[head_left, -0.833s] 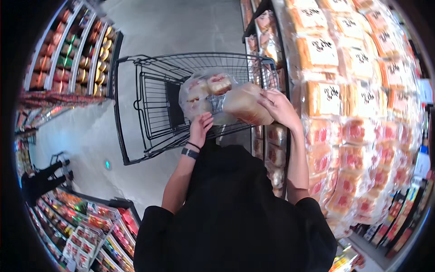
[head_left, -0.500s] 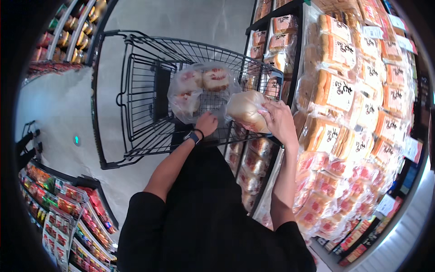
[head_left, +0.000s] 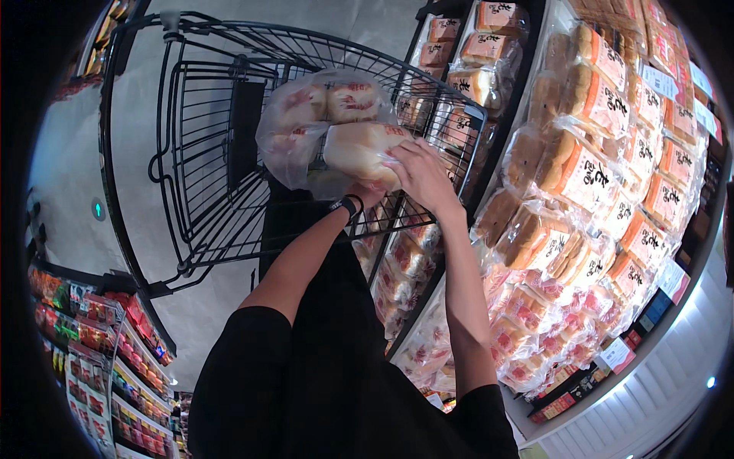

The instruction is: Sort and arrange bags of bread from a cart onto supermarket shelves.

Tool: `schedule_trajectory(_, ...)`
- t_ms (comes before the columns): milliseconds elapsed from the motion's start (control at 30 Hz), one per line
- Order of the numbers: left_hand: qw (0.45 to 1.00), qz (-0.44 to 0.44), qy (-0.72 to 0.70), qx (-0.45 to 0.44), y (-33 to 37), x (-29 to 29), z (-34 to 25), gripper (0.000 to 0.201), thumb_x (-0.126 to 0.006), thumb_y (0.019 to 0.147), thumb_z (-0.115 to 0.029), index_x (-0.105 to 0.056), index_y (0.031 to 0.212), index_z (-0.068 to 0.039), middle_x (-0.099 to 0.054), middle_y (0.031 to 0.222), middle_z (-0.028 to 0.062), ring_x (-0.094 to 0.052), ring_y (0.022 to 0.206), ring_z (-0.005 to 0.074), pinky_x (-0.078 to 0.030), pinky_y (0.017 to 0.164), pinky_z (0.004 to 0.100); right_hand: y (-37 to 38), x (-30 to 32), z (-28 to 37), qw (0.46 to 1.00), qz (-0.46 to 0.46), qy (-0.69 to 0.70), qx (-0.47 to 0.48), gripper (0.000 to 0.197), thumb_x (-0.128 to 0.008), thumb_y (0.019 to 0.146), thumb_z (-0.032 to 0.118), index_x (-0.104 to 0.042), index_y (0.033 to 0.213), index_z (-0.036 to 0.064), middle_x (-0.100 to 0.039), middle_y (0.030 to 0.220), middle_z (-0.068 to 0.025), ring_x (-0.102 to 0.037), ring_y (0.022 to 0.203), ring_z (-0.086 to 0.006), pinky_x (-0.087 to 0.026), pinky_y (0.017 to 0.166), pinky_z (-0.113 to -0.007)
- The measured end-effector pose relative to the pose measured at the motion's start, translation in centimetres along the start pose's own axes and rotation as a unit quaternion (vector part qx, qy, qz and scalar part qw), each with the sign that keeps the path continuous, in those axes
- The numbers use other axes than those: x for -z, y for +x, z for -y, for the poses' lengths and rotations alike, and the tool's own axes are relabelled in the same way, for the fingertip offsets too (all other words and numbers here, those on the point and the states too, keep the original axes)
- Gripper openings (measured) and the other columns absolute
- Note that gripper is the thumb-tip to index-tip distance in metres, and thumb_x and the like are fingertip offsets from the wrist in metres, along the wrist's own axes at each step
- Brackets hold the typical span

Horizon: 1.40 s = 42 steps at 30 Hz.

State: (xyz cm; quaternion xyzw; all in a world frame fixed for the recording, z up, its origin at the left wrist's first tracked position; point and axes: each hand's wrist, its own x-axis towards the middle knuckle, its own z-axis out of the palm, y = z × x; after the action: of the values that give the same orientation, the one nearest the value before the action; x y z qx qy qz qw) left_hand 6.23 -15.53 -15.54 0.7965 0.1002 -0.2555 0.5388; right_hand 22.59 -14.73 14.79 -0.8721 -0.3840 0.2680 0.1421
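The right hand [head_left: 419, 174] has its fingers bent over the right end of a wrapped loaf [head_left: 356, 151], apparently gripping it, while the left hand [head_left: 368, 196] sits at the loaf's near edge; its fingers are mostly hidden, so I cannot tell how closely they hold. The loaf lies lengthwise left to right over the near right part of a clear bag [head_left: 277, 170], just beside the breads [head_left: 298, 104] in it; whether it is inside the bag or on top cannot be told. Soft bread calls for a broad, light hold: support from the near side and only slight pressure at the end, so the loaf is not dented and the plastic does not snag. The cart [head_left: 330, 43] surrounds bag and loaf; its near rim passes close under both forearms, so the wrists do best kept above the wire. On the right, the cart's end [head_left: 477, 130] stands near the bread display [head_left: 585, 180], leaving little room for the right elbow. More room lies left of the bag, toward the dark panel [head_left: 246, 126], and over the floor [head_left: 73, 149] beyond the cart.
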Motion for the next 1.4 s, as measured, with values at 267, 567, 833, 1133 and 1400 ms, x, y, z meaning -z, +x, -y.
schedule_trajectory(267, 0.944, 0.111, -0.239, -0.201, -3.9, 5.5, -9.9, 0.036, -0.046, 0.101, -0.024, -0.058, 0.123, 0.002, -0.064, 0.124, 0.0238, -0.057, 0.122, 0.0334, -0.040, 0.107, 0.0415, 3.2, -9.5, -3.1, 0.987, 0.071, -0.135, -0.057, 0.026, -0.064, 0.090, 0.031, -0.071, 0.107, 0.0124, -0.068, 0.111, -0.0097, -0.059, 0.115, -0.0318, -0.045, 0.097, -0.050)
schedule_trajectory(567, 0.930, 0.143, -0.286, -0.179, -5.0, 2.9, -7.9, 0.040, -0.053, 0.100, -0.027, -0.056, 0.133, -0.005, -0.056, 0.139, 0.0131, -0.050, 0.132, 0.0263, -0.034, 0.116, 0.0360, 5.2, -16.8, -4.0, 0.972, 0.134, -0.181, -0.067, 0.031, -0.062, 0.091, 0.036, -0.070, 0.112, 0.0146, -0.064, 0.120, -0.0079, -0.056, 0.120, -0.0316, -0.047, 0.096, -0.048)
schedule_trajectory(833, 0.970, 0.071, -0.117, -0.202, -4.9, 1.2, -4.8, 0.031, -0.056, 0.092, -0.031, -0.067, 0.101, -0.003, -0.072, 0.097, 0.0168, -0.069, 0.094, 0.0345, -0.050, 0.087, 0.0438, 2.8, -15.8, -3.2, 0.997, -0.037, -0.033, -0.060, 0.030, -0.059, 0.088, 0.009, -0.064, 0.117, 0.0050, -0.061, 0.120, -0.0164, -0.056, 0.117, -0.0396, -0.048, 0.097, -0.046)
schedule_trajectory(1133, 0.982, 0.079, -0.064, -0.159, -8.7, 4.9, -7.3, 0.035, -0.057, 0.091, -0.030, -0.067, 0.104, 0.000, -0.070, 0.098, 0.0262, -0.065, 0.097, 0.0429, -0.050, 0.084, 0.0486, -8.4, -11.9, -0.3, 0.967, -0.227, 0.103, -0.061, 0.029, -0.054, 0.087, -0.004, -0.062, 0.114, -0.0011, -0.055, 0.125, -0.0243, -0.056, 0.117, -0.0433, -0.046, 0.102, -0.044)
schedule_trajectory(1400, 0.960, 0.046, -0.237, -0.139, -11.9, 2.8, -10.9, 0.025, -0.050, 0.099, -0.010, -0.067, 0.115, -0.001, -0.070, 0.106, 0.0095, -0.064, 0.103, 0.0172, -0.049, 0.093, 0.0299, -23.8, -9.8, 1.7, 0.909, -0.365, 0.169, -0.111, 0.026, -0.057, 0.087, -0.003, -0.064, 0.112, 0.0018, -0.056, 0.127, -0.0189, -0.057, 0.117, -0.0369, -0.047, 0.099, -0.040)
